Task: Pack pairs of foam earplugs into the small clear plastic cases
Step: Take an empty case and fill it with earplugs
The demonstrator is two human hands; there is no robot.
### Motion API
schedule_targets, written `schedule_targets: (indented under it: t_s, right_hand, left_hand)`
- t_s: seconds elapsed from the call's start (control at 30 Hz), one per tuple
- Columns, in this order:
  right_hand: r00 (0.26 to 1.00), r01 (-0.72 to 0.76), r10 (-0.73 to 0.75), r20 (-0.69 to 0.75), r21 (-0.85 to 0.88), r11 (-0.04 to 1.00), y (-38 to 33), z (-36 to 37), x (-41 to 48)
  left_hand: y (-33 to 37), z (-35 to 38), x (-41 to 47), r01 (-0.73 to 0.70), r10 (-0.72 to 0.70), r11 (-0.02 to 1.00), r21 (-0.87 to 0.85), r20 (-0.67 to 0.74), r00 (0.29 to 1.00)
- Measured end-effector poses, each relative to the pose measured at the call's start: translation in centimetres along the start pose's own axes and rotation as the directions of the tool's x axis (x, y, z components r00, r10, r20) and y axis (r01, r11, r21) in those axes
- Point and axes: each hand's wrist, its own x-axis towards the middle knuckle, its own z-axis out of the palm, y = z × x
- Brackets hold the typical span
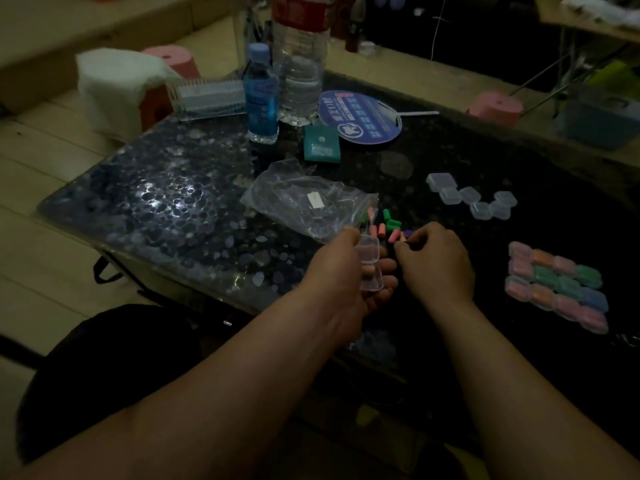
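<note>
My left hand point(341, 271) holds an open clear plastic case point(370, 265) with one pinkish earplug lying in it. Just right of it, my right hand point(436, 261) curls its fingers over the loose foam earplugs point(381, 228), pink, green and purple, and pinches one at its fingertips. Several empty clear cases point(472, 200) lie at the right rear. Filled cases point(557, 285), holding pink, orange, green and blue plugs, sit in rows at the far right.
A crumpled clear plastic bag point(304, 199) lies just behind the earplugs. Farther back stand two water bottles point(261, 95), a teal box point(322, 144), a round blue fan point(363, 116) and a clear rack point(207, 98). The dark table's edge point(156, 271) runs at the left.
</note>
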Motion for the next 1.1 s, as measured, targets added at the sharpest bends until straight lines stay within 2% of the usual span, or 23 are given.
schedule_targets:
  t_s: [0.3, 0.73, 0.87, 1.1]
  right_hand:
    - [0.998, 0.031, -0.028, -0.05, 0.068, 0.997, -0.3, 0.5, 0.0]
    - [0.996, 0.079, -0.078, -0.05, 0.015, 0.997, -0.3, 0.4, 0.0]
    - [0.996, 0.085, -0.085, -0.012, 0.045, 0.995, 0.0, -0.4, -0.5]
    - [0.995, 0.037, -0.055, 0.084, 0.199, 0.979, 1.4, -4.0, -1.6]
  left_hand:
    - [-0.1, -0.1, -0.3, -0.024, 0.024, 0.999, 0.025, 0.022, 0.999]
    - [-0.3, 0.1, -0.6, -0.021, 0.02, 0.999, 0.024, 0.043, 0.999]
    - [-0.1, 0.4, -0.5, -0.014, 0.014, 1.0, -0.006, 0.069, 0.998]
    - [-0.1, 1.0, -0.1, 0.011, -0.011, 1.0, 0.006, 0.078, 0.997]
